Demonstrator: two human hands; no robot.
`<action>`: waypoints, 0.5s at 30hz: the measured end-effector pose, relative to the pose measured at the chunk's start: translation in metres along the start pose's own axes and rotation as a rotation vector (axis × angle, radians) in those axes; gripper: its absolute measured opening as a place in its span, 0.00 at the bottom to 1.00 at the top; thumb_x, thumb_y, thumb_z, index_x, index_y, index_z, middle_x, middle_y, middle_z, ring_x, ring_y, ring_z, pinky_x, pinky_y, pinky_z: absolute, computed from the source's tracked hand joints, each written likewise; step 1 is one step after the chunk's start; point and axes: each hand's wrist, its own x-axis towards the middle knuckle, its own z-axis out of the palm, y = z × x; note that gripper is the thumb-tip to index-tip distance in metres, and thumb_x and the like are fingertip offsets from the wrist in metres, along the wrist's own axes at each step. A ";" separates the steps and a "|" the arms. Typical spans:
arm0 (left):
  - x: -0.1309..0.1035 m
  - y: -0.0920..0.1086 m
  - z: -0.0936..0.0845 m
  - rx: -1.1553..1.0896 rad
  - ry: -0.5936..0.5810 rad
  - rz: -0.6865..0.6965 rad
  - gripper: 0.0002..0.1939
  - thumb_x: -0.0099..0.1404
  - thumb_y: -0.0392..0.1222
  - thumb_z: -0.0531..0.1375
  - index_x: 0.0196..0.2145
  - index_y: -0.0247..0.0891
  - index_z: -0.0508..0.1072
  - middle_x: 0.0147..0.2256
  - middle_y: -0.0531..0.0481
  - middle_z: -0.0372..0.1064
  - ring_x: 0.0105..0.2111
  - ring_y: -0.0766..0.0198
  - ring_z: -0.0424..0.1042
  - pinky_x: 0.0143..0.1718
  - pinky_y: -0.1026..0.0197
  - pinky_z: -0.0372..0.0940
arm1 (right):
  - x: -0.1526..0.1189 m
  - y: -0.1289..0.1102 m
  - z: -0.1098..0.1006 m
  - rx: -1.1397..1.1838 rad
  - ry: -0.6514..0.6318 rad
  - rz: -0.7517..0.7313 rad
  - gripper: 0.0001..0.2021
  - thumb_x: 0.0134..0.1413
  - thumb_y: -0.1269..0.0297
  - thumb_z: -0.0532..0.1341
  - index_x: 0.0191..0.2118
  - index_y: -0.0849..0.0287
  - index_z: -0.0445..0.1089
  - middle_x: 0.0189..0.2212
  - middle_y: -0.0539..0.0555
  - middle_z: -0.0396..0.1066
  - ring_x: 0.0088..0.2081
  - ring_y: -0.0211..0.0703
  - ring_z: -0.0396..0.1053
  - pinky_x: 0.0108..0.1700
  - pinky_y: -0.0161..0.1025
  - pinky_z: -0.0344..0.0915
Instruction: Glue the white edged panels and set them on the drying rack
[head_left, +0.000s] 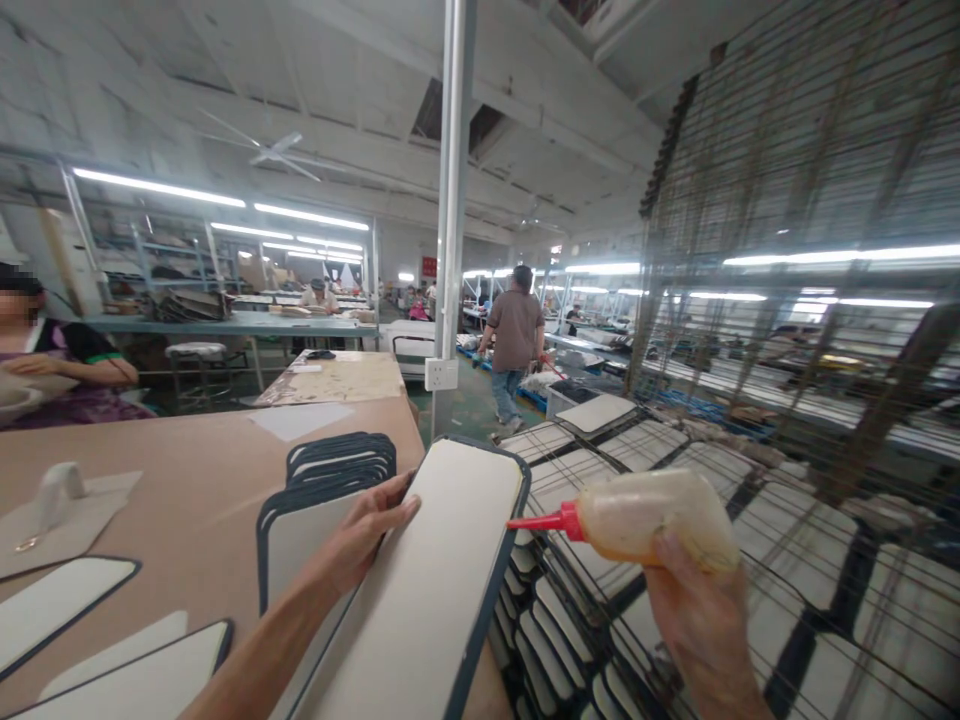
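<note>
From where I stand, the work in hand looks like running liquid along the edge of a long pale panel [435, 540]; the left hand [364, 535] grips it by its left side, thumb on the face, and holds it at a slant over the edge of the tan table [187, 480]; the right hand [697, 600] is wrapped around a squeeze bottle [652, 510] lying almost level, amber liquid low inside; its red nozzle [540, 523] points at the right side of the panel, the tip at the seam where the pale face meets the dark border [493, 590]; whether anything is flowing, I cannot tell.

A thin yellowish line shows near the upper right corner (glue, I would guess); following that seam calls for a steady panel, a light, even squeeze and a tip kept close to the edge; too hard a press could spread liquid onto the pale face.

Just left of the panel stands a stack of similar panels [300, 550]; other loose panels [60, 605] lie at the table's near left; a person [514, 330] walks in the aisle beyond.
</note>
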 end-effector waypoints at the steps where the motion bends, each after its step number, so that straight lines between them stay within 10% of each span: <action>1: 0.001 0.000 0.000 -0.006 0.009 0.001 0.27 0.55 0.39 0.64 0.53 0.37 0.68 0.40 0.43 0.75 0.34 0.57 0.75 0.31 0.63 0.68 | 0.001 0.001 0.001 0.002 -0.006 0.009 0.24 0.30 0.66 0.73 0.41 0.54 0.74 0.32 0.49 0.75 0.36 0.37 0.72 0.40 0.30 0.69; 15: 0.012 0.002 -0.001 -0.012 0.131 -0.075 0.26 0.51 0.42 0.68 0.48 0.36 0.71 0.34 0.46 0.77 0.25 0.63 0.74 0.25 0.66 0.68 | 0.002 0.007 0.005 0.003 -0.074 0.093 0.21 0.27 0.65 0.74 0.36 0.52 0.75 0.29 0.49 0.76 0.33 0.38 0.73 0.38 0.31 0.69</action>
